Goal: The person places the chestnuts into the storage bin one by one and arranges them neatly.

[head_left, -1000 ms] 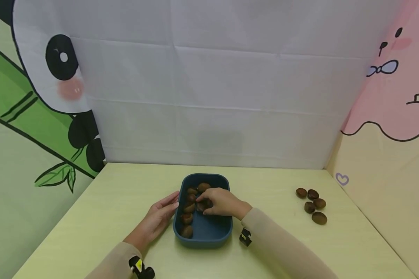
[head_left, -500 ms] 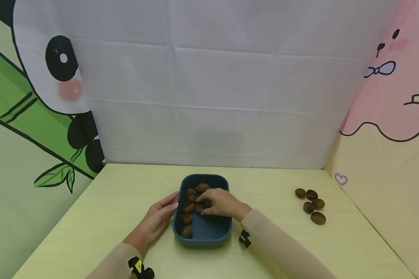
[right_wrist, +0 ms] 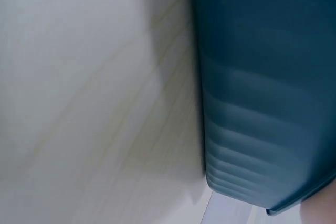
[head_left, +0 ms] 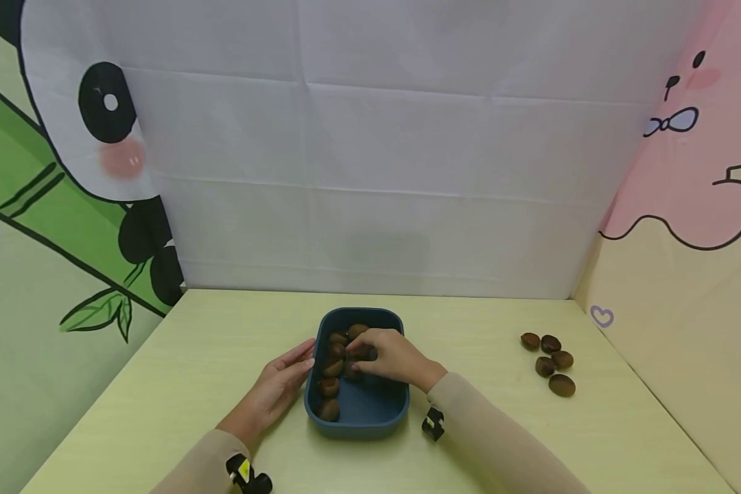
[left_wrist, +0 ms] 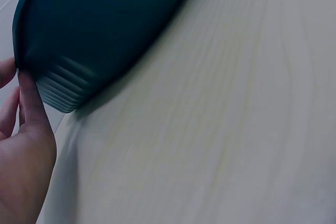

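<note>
A dark blue rectangular box (head_left: 370, 433) stands on the table with several brown chestnuts (head_left: 329, 410) lined along its left side. My left hand (head_left: 274, 391) rests against the box's left wall with straight fingers, the thumb tip at the rim; in the left wrist view, its fingers (left_wrist: 32, 100) touch the outer wall. Inside the box, my right hand (head_left: 392, 357) reaches over the right rim, with curled fingers and thumb round a dark chestnut (head_left: 364, 353), partly hidden. Another chestnut (head_left: 353, 371) lies just below that thumb. The right wrist view shows mostly the box's outer wall (right_wrist: 257, 87).
A loose group of several chestnuts (head_left: 562, 385) lies on the right of the pale yellow table (head_left: 469, 329). A white panel (head_left: 370, 206) closes off the back, with painted walls on both sides. The box's front right floor is bare blue.
The right thumb has shifted up and slightly left inside the box, so that a chestnut now shows below it. The left hand and the box have stayed in place.
</note>
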The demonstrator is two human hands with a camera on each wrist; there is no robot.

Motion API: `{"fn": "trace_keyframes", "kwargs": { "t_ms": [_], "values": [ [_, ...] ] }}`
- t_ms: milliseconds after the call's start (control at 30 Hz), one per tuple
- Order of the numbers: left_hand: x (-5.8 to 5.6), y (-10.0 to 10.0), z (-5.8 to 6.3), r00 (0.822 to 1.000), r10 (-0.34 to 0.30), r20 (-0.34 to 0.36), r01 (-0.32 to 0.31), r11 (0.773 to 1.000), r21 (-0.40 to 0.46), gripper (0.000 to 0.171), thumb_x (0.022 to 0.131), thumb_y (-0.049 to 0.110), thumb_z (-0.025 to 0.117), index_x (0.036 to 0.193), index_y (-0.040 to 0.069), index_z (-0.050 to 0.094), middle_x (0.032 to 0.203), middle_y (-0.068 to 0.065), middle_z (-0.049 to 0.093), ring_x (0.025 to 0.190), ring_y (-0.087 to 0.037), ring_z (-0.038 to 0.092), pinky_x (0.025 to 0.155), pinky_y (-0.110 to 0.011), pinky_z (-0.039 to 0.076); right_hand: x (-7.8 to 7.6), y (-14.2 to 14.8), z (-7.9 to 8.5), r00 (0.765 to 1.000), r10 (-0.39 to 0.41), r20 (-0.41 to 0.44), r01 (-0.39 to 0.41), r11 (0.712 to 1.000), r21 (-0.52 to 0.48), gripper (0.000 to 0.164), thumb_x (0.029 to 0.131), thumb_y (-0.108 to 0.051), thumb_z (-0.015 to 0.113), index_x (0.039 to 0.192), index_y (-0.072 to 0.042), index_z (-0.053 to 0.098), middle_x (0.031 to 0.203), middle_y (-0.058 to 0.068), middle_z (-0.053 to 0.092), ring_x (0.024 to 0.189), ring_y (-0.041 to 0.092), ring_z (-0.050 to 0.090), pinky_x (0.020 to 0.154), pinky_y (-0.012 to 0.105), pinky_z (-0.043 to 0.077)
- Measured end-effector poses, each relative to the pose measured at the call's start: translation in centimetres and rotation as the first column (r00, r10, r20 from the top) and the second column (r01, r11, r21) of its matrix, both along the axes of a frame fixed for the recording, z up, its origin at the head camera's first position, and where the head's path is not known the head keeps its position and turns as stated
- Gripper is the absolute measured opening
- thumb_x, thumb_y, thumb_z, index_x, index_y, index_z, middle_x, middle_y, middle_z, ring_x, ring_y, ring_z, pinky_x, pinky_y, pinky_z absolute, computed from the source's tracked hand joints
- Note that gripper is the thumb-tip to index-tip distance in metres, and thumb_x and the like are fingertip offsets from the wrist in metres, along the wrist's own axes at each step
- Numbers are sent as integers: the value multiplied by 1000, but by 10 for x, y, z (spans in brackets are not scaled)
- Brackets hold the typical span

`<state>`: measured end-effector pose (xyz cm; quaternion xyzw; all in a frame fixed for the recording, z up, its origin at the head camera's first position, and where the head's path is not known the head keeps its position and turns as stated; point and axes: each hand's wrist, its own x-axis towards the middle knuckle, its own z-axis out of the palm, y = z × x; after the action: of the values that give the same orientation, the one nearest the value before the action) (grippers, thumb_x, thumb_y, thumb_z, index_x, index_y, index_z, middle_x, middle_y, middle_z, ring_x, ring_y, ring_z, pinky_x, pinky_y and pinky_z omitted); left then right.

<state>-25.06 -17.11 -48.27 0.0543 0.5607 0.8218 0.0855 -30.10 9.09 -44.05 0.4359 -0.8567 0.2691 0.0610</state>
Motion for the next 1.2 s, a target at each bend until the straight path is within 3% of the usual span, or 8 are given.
{"fn": "trace_keyframes", "kwargs": {
  "t_ms": [333, 433, 600, 800, 967, 1100, 1200],
  "values": [
    [0, 1, 1, 1000, -10, 5, 10, 1000, 9, 60, 100, -1, 58, 154, -4, 32, 156, -17, 38, 127, -7, 53, 107, -24, 42, -3, 13, 8, 996, 73, 57, -70, 996, -55, 31, 91, -15, 76, 120, -6, 70, 113, 6, 68, 101, 19, 64, 84, 38, 58],
    [-1, 1, 1, 1000, -17, 7, 17, 1000, 3, 61, 100, -1, 58, 154, -4, 31, 157, -18, 36, 128, -7, 52, 107, -24, 42, -1, 27, 13, 993, 69, 96, -61, 994, -86, 33, 92, -15, 75, 122, -5, 68, 115, 9, 68, 103, 23, 65, 84, 41, 58],
    [0, 0, -1, 1000, -13, -4, 13, 1000, -1, 62, 99, 0, 59, 154, -4, 31, 157, -18, 36, 128, -6, 53, 106, -24, 43, 4, 58, 29, 993, 32, 111, -20, 994, -111, 33, 93, -17, 74, 124, -9, 68, 117, 5, 68, 104, 26, 66, 85, 41, 58],
    [0, -2, -3, 1000, 0, -25, 0, 1000, -14, 61, 99, 1, 59, 153, -6, 32, 155, -19, 38, 127, -7, 53, 104, -23, 44, 9, 107, 43, 993, -73, 87, 81, 993, -88, 32, 91, -16, 76, 122, -10, 68, 118, 3, 68, 102, 22, 66, 86, 39, 58],
    [-1, -1, -2, 1000, -9, -18, 9, 1000, -6, 61, 99, 1, 59, 154, -5, 32, 155, -18, 38, 126, -6, 53, 106, -24, 43, 12, 153, 44, 981, -173, 87, 178, 982, -61, 30, 92, -16, 75, 121, -11, 69, 117, 1, 68, 102, 26, 66, 86, 41, 58],
    [-1, -1, -1, 1000, -19, 1, 19, 1000, -1, 61, 100, 0, 58, 154, -4, 31, 156, -17, 37, 128, -7, 52, 107, -24, 42, 21, 195, 39, 957, -269, 108, 275, 960, -44, 27, 94, -20, 73, 120, -11, 69, 115, 1, 69, 101, 25, 66, 86, 42, 58],
    [-1, -1, -1, 1000, -14, 11, 14, 1000, 2, 60, 100, 0, 57, 154, -3, 31, 156, -17, 37, 129, -8, 51, 108, -24, 42, 34, 228, 33, 924, -365, 109, 370, 929, -24, 27, 94, -22, 72, 118, -10, 70, 114, 3, 70, 100, 25, 66, 85, 41, 58]
  ]
}}
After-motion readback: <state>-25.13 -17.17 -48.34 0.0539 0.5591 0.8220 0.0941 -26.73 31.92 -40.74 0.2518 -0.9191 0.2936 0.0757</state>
